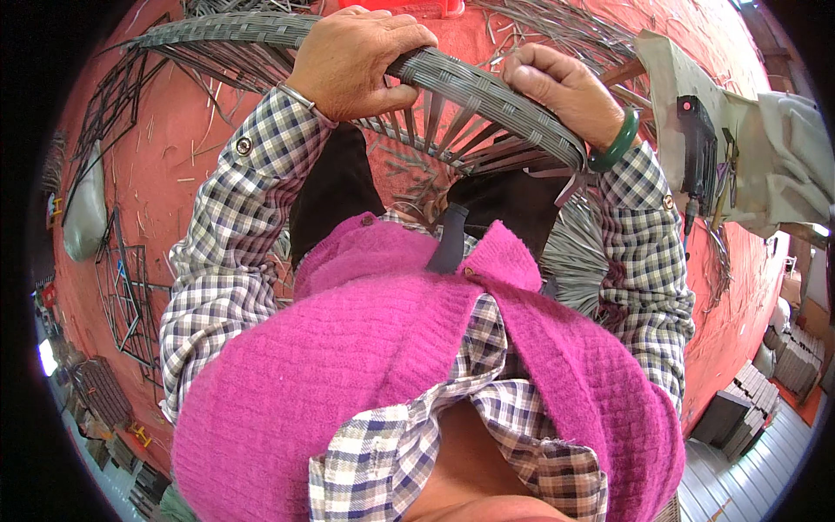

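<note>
A curved band of grey woven plastic wicker (474, 85) arcs across the upper middle, with dark straight strips fanning down from its underside. My left hand (352, 65) is wrapped over the band, its thumb below and its fingers on the far side. On the band's right part, my right hand (565, 91) has its fingers curled and pinched together at the upper edge. What lies between those fingertips is too small to make out. The woven piece rests over my knees, and its dark frame (113, 113) reaches out to the far left.
Loose grey strips (578, 248) lie in a bundle by my right thigh, and more litter the red floor (191, 174). At right, a cloth-draped bench (744, 148) bears a black power drill (696, 143). Thin dark metal frames (130, 296) and a pale sack (84, 217) are at left.
</note>
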{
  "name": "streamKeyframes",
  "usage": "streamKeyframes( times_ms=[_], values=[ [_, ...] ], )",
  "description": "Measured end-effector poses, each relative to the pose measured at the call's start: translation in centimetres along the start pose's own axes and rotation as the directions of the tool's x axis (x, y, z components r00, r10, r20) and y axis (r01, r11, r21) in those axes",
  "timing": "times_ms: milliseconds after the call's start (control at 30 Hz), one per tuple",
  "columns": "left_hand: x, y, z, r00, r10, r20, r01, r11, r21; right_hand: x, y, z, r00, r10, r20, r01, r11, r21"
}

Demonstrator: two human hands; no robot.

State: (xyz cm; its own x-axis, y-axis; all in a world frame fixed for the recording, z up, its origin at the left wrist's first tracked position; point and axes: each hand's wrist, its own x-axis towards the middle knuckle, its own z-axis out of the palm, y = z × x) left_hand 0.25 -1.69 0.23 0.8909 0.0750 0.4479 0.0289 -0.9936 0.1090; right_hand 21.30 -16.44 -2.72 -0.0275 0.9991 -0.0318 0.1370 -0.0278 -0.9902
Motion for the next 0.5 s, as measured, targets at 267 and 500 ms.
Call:
streamKeyframes(
  times_ms=[267, 500],
  values=[
    [0.1, -0.1, 0.2, 1.0, 0.009, -0.009, -0.009, 1.0, 0.004, -1.6, -0.9, -0.9, 0.983, -0.078, -0.164, 0.061, 0.993, -0.102],
    [1.3, 1.8, 2.0, 0.99, 0.079, 0.116, -0.081, 0.997, 0.006, -7.0, -1.8, 0.2, 0.96, -0.125, -0.25, -0.037, 0.829, -0.558]
  ],
)
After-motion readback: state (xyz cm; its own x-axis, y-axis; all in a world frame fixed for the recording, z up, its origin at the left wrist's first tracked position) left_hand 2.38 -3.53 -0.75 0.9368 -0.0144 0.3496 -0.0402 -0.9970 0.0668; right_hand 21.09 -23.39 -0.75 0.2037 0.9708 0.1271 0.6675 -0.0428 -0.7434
